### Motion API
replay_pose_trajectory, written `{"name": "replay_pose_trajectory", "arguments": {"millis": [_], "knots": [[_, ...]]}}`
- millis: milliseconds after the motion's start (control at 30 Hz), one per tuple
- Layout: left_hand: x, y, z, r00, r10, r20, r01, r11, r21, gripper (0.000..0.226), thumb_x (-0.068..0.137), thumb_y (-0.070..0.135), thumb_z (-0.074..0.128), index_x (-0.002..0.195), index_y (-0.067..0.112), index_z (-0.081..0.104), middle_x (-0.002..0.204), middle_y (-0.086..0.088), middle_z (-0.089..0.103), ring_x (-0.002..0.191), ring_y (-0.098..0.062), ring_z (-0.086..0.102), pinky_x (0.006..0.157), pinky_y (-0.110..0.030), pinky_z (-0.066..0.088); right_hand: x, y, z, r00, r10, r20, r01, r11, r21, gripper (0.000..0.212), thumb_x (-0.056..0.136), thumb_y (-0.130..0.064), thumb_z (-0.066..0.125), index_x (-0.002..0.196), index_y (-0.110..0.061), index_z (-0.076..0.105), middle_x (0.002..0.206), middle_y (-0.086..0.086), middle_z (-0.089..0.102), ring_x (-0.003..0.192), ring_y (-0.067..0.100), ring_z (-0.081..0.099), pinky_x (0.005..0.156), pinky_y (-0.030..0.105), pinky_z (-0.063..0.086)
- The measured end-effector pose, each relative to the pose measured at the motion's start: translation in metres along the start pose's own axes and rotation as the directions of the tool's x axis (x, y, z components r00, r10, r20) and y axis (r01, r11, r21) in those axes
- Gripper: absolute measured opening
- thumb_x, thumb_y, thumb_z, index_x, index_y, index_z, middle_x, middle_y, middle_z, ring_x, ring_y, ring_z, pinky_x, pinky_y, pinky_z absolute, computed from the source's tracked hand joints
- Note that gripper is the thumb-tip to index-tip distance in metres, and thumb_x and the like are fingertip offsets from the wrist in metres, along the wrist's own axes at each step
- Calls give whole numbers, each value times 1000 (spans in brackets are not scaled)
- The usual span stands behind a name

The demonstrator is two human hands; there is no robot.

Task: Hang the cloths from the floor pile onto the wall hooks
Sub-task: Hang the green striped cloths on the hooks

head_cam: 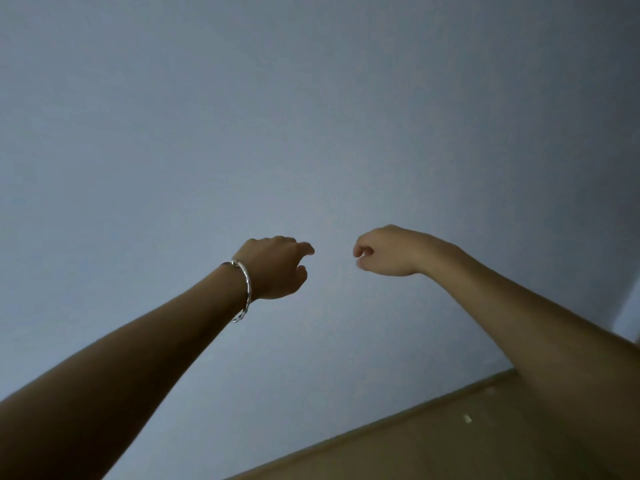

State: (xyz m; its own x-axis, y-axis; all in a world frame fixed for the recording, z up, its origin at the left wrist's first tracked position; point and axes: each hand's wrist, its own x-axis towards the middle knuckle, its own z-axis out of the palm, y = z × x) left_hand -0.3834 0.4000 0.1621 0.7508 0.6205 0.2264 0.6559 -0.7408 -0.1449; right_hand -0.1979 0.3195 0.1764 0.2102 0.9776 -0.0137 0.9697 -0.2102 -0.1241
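Both my arms reach out toward a plain pale blue wall (311,133). My left hand (277,268), with a silver bangle (244,289) on its wrist, hangs with loosely curled fingers and holds nothing. My right hand (388,252) is a short gap to its right at about the same height, also loosely curled and holding nothing. No cloth, floor pile or wall hook is in view.
A strip of brown floor (415,452) with a skirting edge runs along the bottom right, where a small pale speck (467,418) lies. A wall corner shows at the far right.
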Motion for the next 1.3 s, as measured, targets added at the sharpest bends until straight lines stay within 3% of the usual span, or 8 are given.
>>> {"name": "replay_pose_trajectory", "arguments": {"millis": [300, 533, 767, 1033, 1300], "knots": [[-67, -94, 41, 950, -299, 94, 299, 954, 20, 41, 94, 34, 38, 135, 34, 41, 130, 5, 55, 119, -20, 52, 91, -35, 41, 72, -126, 63, 938, -306, 162, 301, 952, 52, 34, 95, -36, 46, 127, -29, 54, 133, -3, 49, 115, 18, 52, 95, 33, 44], [-174, -202, 60, 800, -578, 159, 589, 807, -33, 38, 93, 32, 39, 129, 35, 48, 127, 8, 57, 117, -19, 53, 91, -33, 41, 87, -251, 73, 849, -488, 204, 498, 867, 0, 34, 97, -34, 45, 129, -28, 53, 136, -5, 48, 118, 16, 50, 95, 33, 42], [-276, -300, 66, 720, -683, 124, 694, 705, -149, 32, 92, 33, 40, 120, 37, 56, 122, 10, 60, 111, -17, 56, 90, -31, 42, 95, -401, 97, 789, -569, 232, 588, 808, -18, 35, 96, -35, 45, 129, -27, 53, 134, -4, 51, 116, 16, 51, 92, 30, 42], [-431, -402, 74, 526, -836, 155, 847, 500, -179, 31, 92, 32, 40, 117, 36, 58, 121, 8, 61, 112, -18, 55, 89, -32, 42, 68, -593, 140, 625, -700, 345, 766, 636, -96, 35, 97, -37, 44, 130, -29, 51, 136, -6, 49, 119, 16, 50, 93, 32, 41], [-541, -438, 76, 358, -922, 147, 929, 336, -158, 32, 94, 31, 38, 119, 35, 58, 119, 6, 62, 105, -16, 59, 82, -29, 47, 31, -725, 173, 443, -809, 387, 889, 451, -76, 36, 97, -35, 44, 131, -27, 51, 137, -4, 49, 119, 17, 50, 95, 32, 42]]}}
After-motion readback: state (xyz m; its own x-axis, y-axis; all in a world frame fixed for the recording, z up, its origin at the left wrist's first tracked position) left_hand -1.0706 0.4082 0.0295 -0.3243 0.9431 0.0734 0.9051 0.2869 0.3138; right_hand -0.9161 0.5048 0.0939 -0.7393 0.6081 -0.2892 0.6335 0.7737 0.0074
